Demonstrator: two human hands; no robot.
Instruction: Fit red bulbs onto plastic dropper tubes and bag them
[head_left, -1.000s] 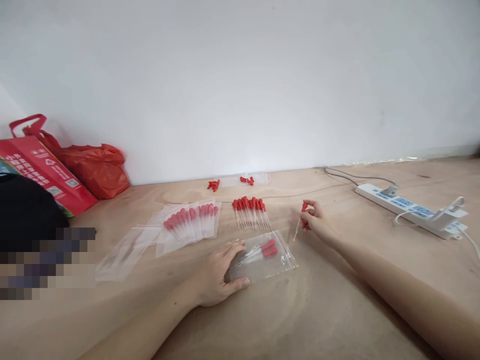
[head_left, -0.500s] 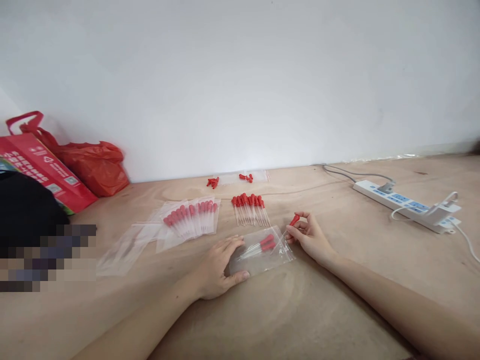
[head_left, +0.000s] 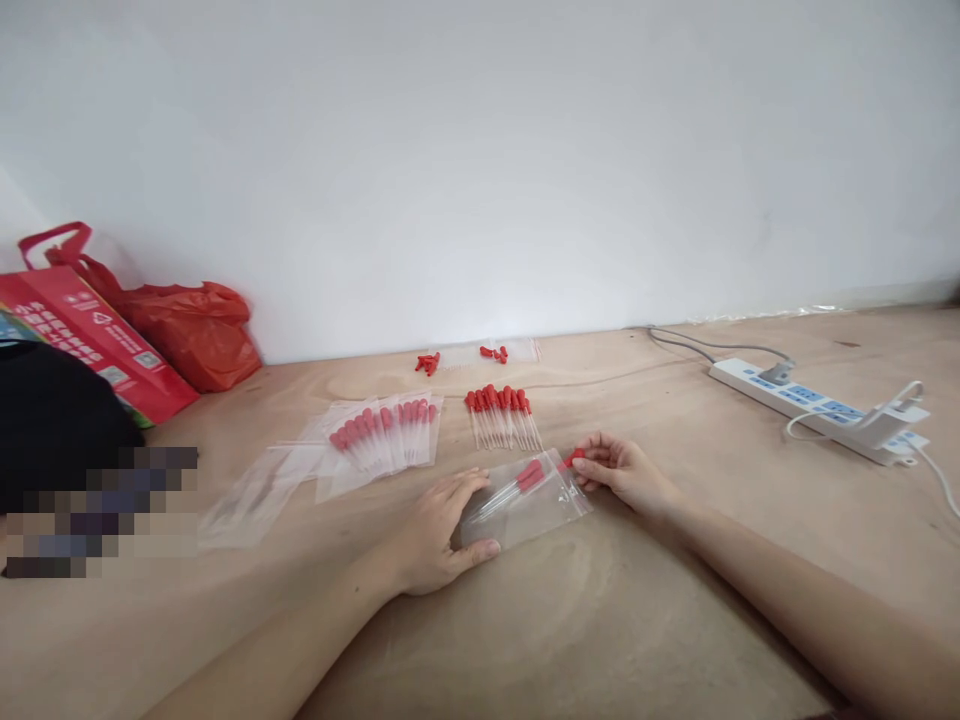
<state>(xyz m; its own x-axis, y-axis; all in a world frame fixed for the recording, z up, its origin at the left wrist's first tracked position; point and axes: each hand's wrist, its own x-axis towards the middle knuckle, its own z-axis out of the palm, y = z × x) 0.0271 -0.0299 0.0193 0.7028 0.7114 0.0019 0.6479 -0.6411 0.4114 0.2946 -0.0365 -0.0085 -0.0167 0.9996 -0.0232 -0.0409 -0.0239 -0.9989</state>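
A clear zip bag (head_left: 525, 522) lies flat in front of me with droppers (head_left: 529, 475) inside, their red bulbs toward the bag's mouth at the right. At the bag's left end rests my left hand (head_left: 442, 535), thumb and fingers spread, touching its edge. My right hand (head_left: 615, 468) pinches the red bulb of another dropper (head_left: 575, 458) at the mouth; its thin tube points left into the bag and is hard to see. Just beyond, a row of loose droppers (head_left: 499, 410) lies side by side.
Filled zip bags (head_left: 386, 430) are fanned out at the left, near more flat clear bags (head_left: 255, 500). Small red bulbs (head_left: 428, 363) lie by the wall. A power strip (head_left: 817, 410) with cables stands at the right, a red plastic bag (head_left: 199, 335) at the far left.
My right hand has moved slightly left and tilted down, sliding the dropper's tube into the bag's mouth. My left hand has stayed on the bag's left end.
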